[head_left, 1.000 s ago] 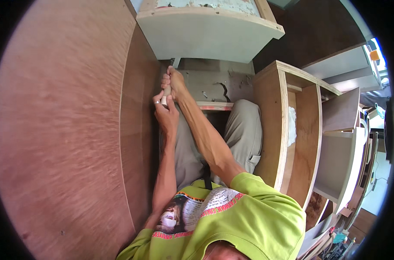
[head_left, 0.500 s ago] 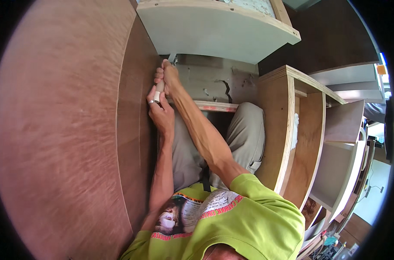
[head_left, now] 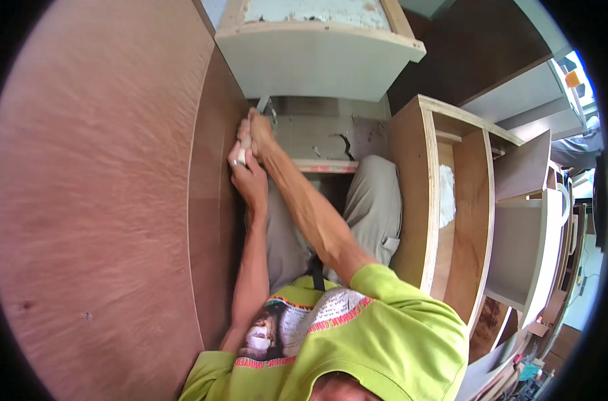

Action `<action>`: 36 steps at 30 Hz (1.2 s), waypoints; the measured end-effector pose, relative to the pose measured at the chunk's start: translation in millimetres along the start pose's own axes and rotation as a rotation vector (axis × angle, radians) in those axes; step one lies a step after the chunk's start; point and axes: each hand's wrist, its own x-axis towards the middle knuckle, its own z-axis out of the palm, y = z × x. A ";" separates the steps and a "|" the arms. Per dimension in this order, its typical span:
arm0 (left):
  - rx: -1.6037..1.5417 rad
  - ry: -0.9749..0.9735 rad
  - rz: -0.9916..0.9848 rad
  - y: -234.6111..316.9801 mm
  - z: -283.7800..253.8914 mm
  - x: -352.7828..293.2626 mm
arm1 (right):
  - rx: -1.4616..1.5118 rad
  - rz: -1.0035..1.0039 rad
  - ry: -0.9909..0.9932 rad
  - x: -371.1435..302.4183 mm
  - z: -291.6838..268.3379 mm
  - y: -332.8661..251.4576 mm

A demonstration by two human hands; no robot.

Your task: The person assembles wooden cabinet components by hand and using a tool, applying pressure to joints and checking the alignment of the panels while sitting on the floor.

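Head view: both hands (head_left: 250,157) around small pale upright object (head_left: 242,148) against brown panel (head_left: 210,200).

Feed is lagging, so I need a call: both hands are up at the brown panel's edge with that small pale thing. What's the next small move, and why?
Probably keep pressing along the edge: the left hand grips a small pale object against the brown plywood panel, with the right hand just above it.

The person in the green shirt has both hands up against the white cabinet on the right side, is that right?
Not quite. In the head view both hands, left hand and right hand, are pressed together against the edge of the big brown wooden panel on the left, not a white cabinet on the right. The shirt is green, as you said.
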 end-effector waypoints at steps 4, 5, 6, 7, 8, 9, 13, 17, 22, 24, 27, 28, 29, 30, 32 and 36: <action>-0.002 -0.066 -0.144 8.1 14.5 6.3 | -0.140 0.059 0.073 5.5 1.6 -17.7; 0.032 -0.143 -0.180 14.5 14.6 8.7 | -0.182 0.065 0.099 24.2 -5.7 -28.7; 0.042 -0.046 -0.086 11.1 19.4 10.7 | -0.162 -0.014 -0.042 25.9 -8.2 -23.4; 0.011 -0.028 -0.103 12.3 24.7 14.0 | -0.153 0.001 -0.021 23.4 1.3 -28.7; 0.005 -0.039 -0.119 7.7 15.8 8.0 | -0.110 0.027 0.018 15.7 2.7 -19.5; -0.002 -0.051 -0.134 2.9 10.6 7.6 | -0.068 0.052 0.057 12.0 6.9 -16.0; -0.026 -0.085 -0.155 14.8 -6.3 -2.9 | 0.041 0.107 -0.008 -12.7 0.7 -12.3; -0.026 -0.065 -0.157 21.1 -7.6 -1.6 | 0.032 0.143 -0.005 -16.7 7.6 -17.3; -0.014 -0.088 -0.195 25.0 -2.0 1.5 | -0.189 0.126 -0.013 -5.9 8.5 -21.6; 0.007 -0.088 -0.151 26.7 8.1 7.1 | -0.084 0.199 -0.037 17.0 -1.5 -28.7; 0.025 -0.049 -0.122 18.4 12.3 11.2 | -0.096 0.170 -0.044 16.7 4.3 -29.9; 0.028 -0.044 -0.117 17.1 11.8 8.8 | -0.134 0.116 -0.009 10.4 4.2 -28.6; 0.031 -0.039 -0.114 14.7 9.6 8.1 | -0.171 0.061 0.026 4.0 4.8 -25.7; 0.031 -0.016 -0.085 10.8 5.2 9.7 | -0.189 0.029 0.076 -2.4 6.7 -20.1; 0.016 -0.012 -0.041 12.7 0.3 0.5 | -0.249 -0.065 0.103 -9.9 -2.0 -14.8; -0.013 -0.029 -0.097 11.3 -5.8 -2.8 | -0.381 -0.135 0.160 -14.3 7.1 -8.8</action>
